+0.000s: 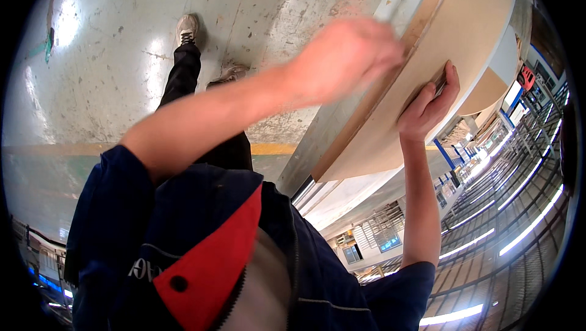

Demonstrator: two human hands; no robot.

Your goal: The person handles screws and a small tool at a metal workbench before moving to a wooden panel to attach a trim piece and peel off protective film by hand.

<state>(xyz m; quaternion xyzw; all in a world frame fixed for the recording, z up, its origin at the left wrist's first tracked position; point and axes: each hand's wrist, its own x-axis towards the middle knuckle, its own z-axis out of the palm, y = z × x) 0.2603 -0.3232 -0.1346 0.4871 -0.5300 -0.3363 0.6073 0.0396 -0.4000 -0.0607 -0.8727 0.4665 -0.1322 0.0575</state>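
Note:
A large tan cardboard-like panel covers the top of a pale, long piece at the right, with a brown strip along its near edge. My left hand, smeared by motion, is curled into a fist at this edge. Its fingertips are blurred, so whatever they pinch cannot be made out. On the panel's face rests my right hand, its thumb and fingers apart and slightly bent. A dark patch shows between thumb and fingers; whether it is shadow or a thin object is unclear.
Below is a scuffed grey floor with a yellow line. My shoe stands left of the panel. Beyond the panel are a red object, blue posts, stacked material and strip lights overhead.

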